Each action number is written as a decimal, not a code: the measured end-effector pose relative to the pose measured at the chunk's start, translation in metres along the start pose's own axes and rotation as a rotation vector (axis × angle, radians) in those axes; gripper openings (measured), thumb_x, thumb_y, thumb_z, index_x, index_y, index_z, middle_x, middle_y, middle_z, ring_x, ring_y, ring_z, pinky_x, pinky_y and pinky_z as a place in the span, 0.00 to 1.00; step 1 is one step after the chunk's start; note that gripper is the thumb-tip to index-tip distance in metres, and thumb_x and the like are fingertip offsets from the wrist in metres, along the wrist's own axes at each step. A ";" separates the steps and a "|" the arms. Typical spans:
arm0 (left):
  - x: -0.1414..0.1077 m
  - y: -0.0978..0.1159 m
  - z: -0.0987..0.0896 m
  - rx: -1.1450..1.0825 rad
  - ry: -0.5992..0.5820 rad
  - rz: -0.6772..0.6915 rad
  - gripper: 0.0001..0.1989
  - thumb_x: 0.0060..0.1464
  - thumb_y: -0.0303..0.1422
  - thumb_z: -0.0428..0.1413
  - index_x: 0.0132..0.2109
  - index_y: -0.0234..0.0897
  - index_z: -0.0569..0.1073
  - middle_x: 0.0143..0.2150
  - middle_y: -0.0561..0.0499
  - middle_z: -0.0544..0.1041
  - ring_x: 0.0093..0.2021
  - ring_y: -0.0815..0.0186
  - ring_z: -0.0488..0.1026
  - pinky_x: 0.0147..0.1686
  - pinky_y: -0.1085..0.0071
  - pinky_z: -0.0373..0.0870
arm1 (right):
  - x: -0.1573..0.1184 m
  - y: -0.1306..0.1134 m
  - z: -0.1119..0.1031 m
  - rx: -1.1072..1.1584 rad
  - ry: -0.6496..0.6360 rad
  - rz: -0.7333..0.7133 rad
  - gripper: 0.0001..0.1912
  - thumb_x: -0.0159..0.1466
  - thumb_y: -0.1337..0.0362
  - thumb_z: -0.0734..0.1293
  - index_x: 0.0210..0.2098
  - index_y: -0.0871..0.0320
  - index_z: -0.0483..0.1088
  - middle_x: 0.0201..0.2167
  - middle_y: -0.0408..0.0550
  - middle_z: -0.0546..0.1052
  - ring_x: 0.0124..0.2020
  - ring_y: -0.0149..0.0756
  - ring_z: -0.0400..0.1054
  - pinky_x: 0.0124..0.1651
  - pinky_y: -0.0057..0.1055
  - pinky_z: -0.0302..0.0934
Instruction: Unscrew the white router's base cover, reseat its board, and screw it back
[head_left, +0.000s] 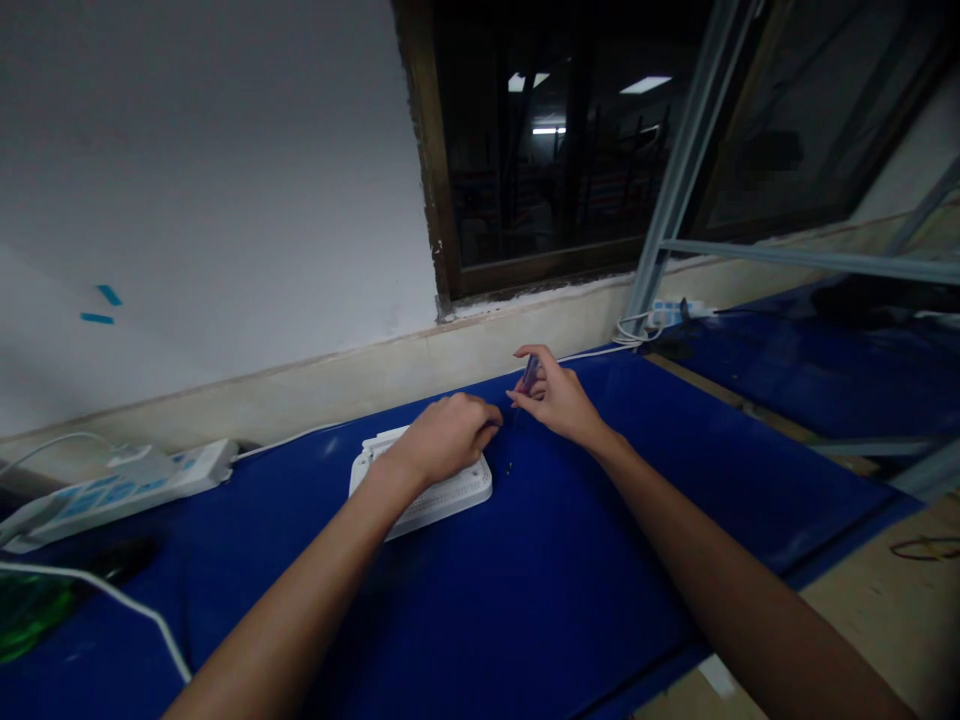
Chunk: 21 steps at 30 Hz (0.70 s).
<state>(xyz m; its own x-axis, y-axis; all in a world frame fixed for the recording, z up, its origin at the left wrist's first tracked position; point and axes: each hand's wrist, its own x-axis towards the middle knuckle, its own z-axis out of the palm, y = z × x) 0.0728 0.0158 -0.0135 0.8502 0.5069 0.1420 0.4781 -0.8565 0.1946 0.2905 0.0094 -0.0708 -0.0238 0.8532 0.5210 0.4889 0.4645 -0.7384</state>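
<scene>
Left hand: the left hand (pixel 450 437) lies palm-down on the white plastic casing (pixel 439 497), fingers curled toward the casing's right side; from this angle I cannot tell whether it grips or only steadies.

Right hand: the right hand (pixel 559 397) is raised just above the mat, its thumb and fingers pinching a purple-handled screwdriver (pixel 529 374).

Hands: apart but near each other, not touching; the fingertips of each point inward.

Screwdriver: tilted, handle up, with the thin dark shaft slanting down toward the mat; the tip hangs just beside the casing, not touching it as far as the view shows.

Casing: flat, rectangular, lying at a slight angle on the mat, with a slotted strip along its near edge; most of its top is hidden under the left hand.

Small parts: two tiny dark specks (pixel 508 468) lie on the mat just right of the casing; too small to identify.

Work surface: a glossy blue mat (pixel 600 520) covers the bench.

Left of hands: a white power strip (pixel 112 492) sits against the wall, with a white cable (pixel 90 575) running along the mat.

Far right: a second power strip (pixel 675 313) with coiled white cable sits beyond the bench corner.

Background: a dark window (pixel 547 140) in a wooden frame, and a metal frame (pixel 690 170) in front of it.
</scene>
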 end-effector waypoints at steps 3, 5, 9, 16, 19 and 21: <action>-0.036 -0.019 -0.021 -0.006 -0.018 -0.095 0.17 0.67 0.38 0.48 0.57 0.40 0.73 0.55 0.45 0.77 0.54 0.59 0.73 0.58 0.64 0.64 | -0.001 -0.013 0.011 0.211 0.018 0.059 0.33 0.58 0.58 0.73 0.57 0.51 0.54 0.31 0.40 0.75 0.27 0.39 0.78 0.30 0.32 0.73; -0.065 -0.034 -0.027 -0.032 -0.103 -0.178 0.20 0.69 0.42 0.45 0.61 0.44 0.69 0.61 0.47 0.72 0.59 0.59 0.69 0.61 0.63 0.61 | -0.002 -0.025 0.019 0.299 0.017 0.087 0.35 0.56 0.56 0.75 0.56 0.51 0.53 0.31 0.41 0.76 0.27 0.40 0.78 0.31 0.34 0.75; -0.111 -0.050 -0.019 -0.076 -0.275 -0.305 0.22 0.70 0.42 0.40 0.68 0.56 0.57 0.71 0.53 0.56 0.69 0.57 0.55 0.65 0.57 0.55 | 0.004 -0.043 0.038 0.366 -0.040 0.086 0.35 0.56 0.57 0.75 0.55 0.51 0.54 0.31 0.42 0.76 0.28 0.40 0.79 0.33 0.35 0.76; -0.120 -0.031 -0.006 0.250 -0.151 -0.439 0.24 0.68 0.37 0.43 0.68 0.54 0.58 0.51 0.41 0.75 0.45 0.52 0.77 0.43 0.57 0.72 | 0.032 -0.067 0.063 0.435 -0.129 0.008 0.34 0.56 0.60 0.75 0.55 0.49 0.55 0.32 0.40 0.76 0.28 0.39 0.79 0.32 0.33 0.76; -0.115 -0.028 -0.011 0.318 -0.131 -0.443 0.22 0.67 0.41 0.43 0.62 0.42 0.69 0.40 0.39 0.78 0.37 0.51 0.78 0.37 0.57 0.72 | 0.024 -0.076 0.071 0.442 -0.119 -0.005 0.35 0.56 0.61 0.75 0.56 0.50 0.54 0.32 0.41 0.76 0.27 0.39 0.79 0.32 0.33 0.75; -0.114 -0.029 -0.016 0.298 -0.097 -0.395 0.25 0.67 0.47 0.42 0.51 0.36 0.76 0.38 0.38 0.78 0.38 0.50 0.77 0.39 0.57 0.72 | 0.012 -0.079 0.073 0.415 -0.155 -0.018 0.34 0.57 0.61 0.74 0.57 0.51 0.54 0.32 0.41 0.77 0.28 0.39 0.78 0.33 0.34 0.75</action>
<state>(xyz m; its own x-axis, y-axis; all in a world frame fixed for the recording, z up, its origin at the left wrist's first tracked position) -0.0416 -0.0154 -0.0201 0.6016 0.7985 0.0197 0.7974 -0.5990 -0.0726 0.1878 0.0001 -0.0371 -0.1751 0.8551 0.4880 0.0969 0.5082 -0.8557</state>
